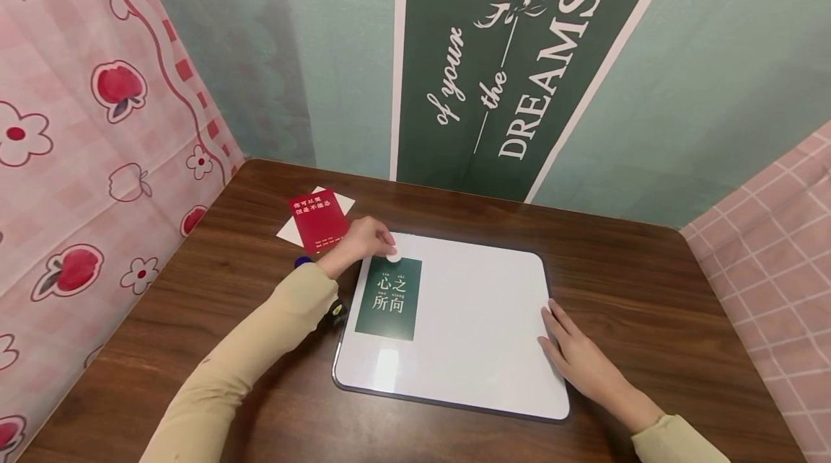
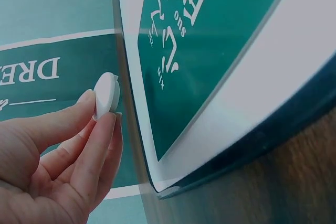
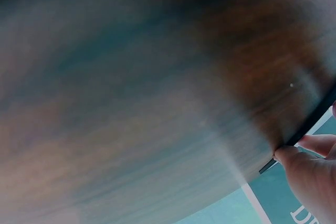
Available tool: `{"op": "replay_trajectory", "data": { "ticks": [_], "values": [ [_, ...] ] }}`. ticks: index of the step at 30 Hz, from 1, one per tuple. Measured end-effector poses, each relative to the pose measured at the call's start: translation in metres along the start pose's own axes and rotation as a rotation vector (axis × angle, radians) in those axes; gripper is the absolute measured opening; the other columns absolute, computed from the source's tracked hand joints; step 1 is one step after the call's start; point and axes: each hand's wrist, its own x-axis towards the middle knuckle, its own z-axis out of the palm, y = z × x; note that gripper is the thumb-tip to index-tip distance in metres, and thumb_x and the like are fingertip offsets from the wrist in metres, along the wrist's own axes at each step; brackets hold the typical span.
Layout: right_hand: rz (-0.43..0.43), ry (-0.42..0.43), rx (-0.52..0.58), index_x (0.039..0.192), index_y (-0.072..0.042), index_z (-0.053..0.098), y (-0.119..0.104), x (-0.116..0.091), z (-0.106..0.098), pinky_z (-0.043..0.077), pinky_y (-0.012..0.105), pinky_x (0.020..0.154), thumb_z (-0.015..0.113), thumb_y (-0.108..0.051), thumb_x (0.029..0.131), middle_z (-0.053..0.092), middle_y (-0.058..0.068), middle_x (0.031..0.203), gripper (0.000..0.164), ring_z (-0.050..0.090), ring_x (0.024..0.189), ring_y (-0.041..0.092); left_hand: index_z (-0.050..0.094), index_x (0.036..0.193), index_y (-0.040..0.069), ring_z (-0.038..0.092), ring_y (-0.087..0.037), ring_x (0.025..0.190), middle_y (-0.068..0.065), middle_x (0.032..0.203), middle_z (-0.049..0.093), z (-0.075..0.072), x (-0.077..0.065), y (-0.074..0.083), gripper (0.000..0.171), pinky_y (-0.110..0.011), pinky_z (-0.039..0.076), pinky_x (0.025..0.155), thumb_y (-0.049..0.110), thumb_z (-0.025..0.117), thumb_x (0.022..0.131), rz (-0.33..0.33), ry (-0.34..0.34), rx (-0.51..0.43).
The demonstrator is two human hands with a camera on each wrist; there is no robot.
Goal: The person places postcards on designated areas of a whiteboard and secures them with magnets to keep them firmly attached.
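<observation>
A whiteboard (image 1: 480,333) with a dark rim lies on the wooden table. On its left part is a dark green card (image 1: 389,322) printed with pale Chinese characters. My left hand (image 1: 361,238) pinches a round white magnet (image 2: 106,95) between thumb and fingers, close over the card's top edge. In the left wrist view, the magnet is seen nearly edge-on beside the board's corner. At the board's right edge, my right hand (image 1: 581,358) rests with its fingers extended onto the rim. The right wrist view shows its thumb (image 3: 287,153) against the dark rim.
A red card (image 1: 322,221) lies over a white sheet (image 1: 345,200) at the table's back left. A blue object (image 1: 302,261) and a dark object (image 1: 337,309) are partly hidden by the left arm. Curtains, one dark green with lettering (image 1: 545,73), hang behind the table (image 1: 623,268).
</observation>
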Motion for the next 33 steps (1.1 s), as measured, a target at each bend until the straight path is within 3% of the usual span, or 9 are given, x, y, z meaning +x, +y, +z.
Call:
{"op": "replay_trajectory", "data": {
  "ticks": [14,27,33],
  "values": [
    [-0.007,0.005,0.002,0.136,0.006,0.038,0.000,0.000,0.001,0.038,0.053,0.092,0.054,-0.026,0.093,0.027,0.026,0.144,0.056,0.039,0.123,0.044,0.070,0.092,0.005,0.061,-0.019,0.074,-0.007,0.085,0.066,0.010,0.004,0.004,0.018,-0.027,0.052,0.070,0.014,0.074,0.077,-0.039,0.007,0.010],
    [-0.022,0.016,0.004,0.135,0.008,0.038,0.001,0.001,0.000,0.038,0.054,0.092,0.054,-0.023,0.093,0.028,0.028,0.143,0.054,0.039,0.122,0.045,0.070,0.092,0.003,0.062,-0.019,0.074,-0.008,0.084,0.067,0.013,0.008,0.003,0.017,-0.027,0.052,0.071,0.013,0.074,0.077,-0.036,0.011,0.010],
    [-0.021,0.011,0.004,0.135,0.008,0.038,0.002,0.001,0.000,0.039,0.053,0.091,0.054,-0.023,0.093,0.028,0.028,0.143,0.054,0.040,0.122,0.045,0.071,0.093,0.005,0.061,-0.020,0.077,-0.008,0.086,0.067,0.015,0.011,0.004,0.017,-0.028,0.053,0.071,0.013,0.073,0.078,-0.032,0.008,0.056]
  ]
}}
